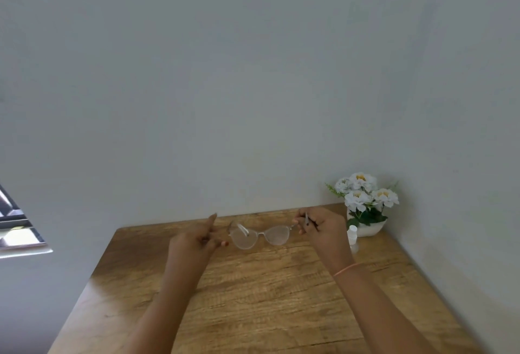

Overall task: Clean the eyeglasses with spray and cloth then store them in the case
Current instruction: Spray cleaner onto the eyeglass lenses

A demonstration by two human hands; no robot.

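Clear-framed eyeglasses (260, 235) hang in the air above the far part of the wooden table (267, 297), lenses facing me. My right hand (320, 228) pinches the right temple arm near its hinge. My left hand (197, 238) is at the left end of the frame, index finger raised; its fingertips are close to the left temple, and I cannot tell if they grip it. A small white spray bottle (352, 238) stands on the table just right of my right hand, partly hidden by it. No cloth or case is in view.
A white pot of white flowers (364, 204) stands in the table's far right corner against the grey wall. A window edge (17, 229) shows at the left. The table's left and right edges run toward me.
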